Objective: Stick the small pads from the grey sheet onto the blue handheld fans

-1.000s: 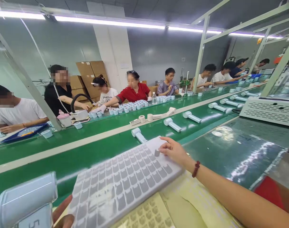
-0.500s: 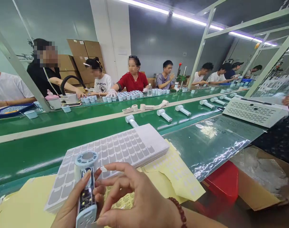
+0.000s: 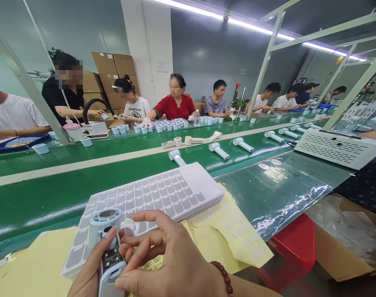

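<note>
view from a head-worn camera at a factory conveyor line. the left hand (image 3: 88, 270) is closed around a pale-blue plastic handheld device (image 3: 97, 233), which stands upright at lower left, just above the label stack's near corner. its black circuit board (image 3: 109, 258) lies exposed toward the camera, below a round collar (image 3: 106, 216). the right hand (image 3: 172, 258), with a dark red beaded bracelet (image 3: 224, 277) at the wrist, curves just beside the device. its fingers (image 3: 147, 231) lie next to a small white piece (image 3: 128, 226), and whether they grip it cannot be told. behind the hands, a stack of white sheets with grey die-cut labels (image 3: 153, 202) rests on loose yellow backing paper (image 3: 231, 235), over a green conveyor belt (image 3: 83, 175). more pale-blue devices (image 3: 219, 150) lie well apart along the belt. a seated co-worker in a red shirt (image 3: 175, 108) faces the line from across it, among others.
</note>
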`<move>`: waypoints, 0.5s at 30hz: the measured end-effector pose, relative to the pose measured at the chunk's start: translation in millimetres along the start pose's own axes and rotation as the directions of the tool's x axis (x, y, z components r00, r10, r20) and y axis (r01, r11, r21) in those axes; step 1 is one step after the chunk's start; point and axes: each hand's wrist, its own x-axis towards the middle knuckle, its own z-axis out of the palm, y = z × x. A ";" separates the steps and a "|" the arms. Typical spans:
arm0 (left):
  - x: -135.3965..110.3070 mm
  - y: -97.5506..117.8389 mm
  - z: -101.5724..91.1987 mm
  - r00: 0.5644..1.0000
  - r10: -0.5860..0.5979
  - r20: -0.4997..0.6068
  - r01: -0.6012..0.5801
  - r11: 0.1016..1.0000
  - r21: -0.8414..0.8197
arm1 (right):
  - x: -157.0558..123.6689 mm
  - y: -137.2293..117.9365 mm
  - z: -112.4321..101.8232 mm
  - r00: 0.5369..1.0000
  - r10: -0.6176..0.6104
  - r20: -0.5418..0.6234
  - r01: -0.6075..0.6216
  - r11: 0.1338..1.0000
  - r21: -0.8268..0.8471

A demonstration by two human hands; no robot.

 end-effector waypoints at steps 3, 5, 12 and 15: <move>-1.5 0.9 0.4 1.000 -0.027 -0.010 0.027 0.999 -0.021 | 1.3 0.4 0.6 1.000 0.007 -0.008 -0.007 1.000 -0.027; -8.0 4.8 6.1 0.999 -0.037 -0.012 0.036 0.999 -0.015 | 2.4 0.2 0.8 1.000 -0.005 -0.010 0.005 0.999 -0.049; -21.6 16.7 22.3 0.989 -0.094 -0.115 0.091 0.995 -0.030 | 3.8 -3.9 2.4 1.000 0.002 -0.026 -0.004 0.995 -0.102; -20.9 16.7 24.2 0.980 -0.116 -0.162 0.112 0.993 -0.037 | 2.6 -5.1 2.7 1.000 -0.001 -0.025 -0.002 0.994 -0.108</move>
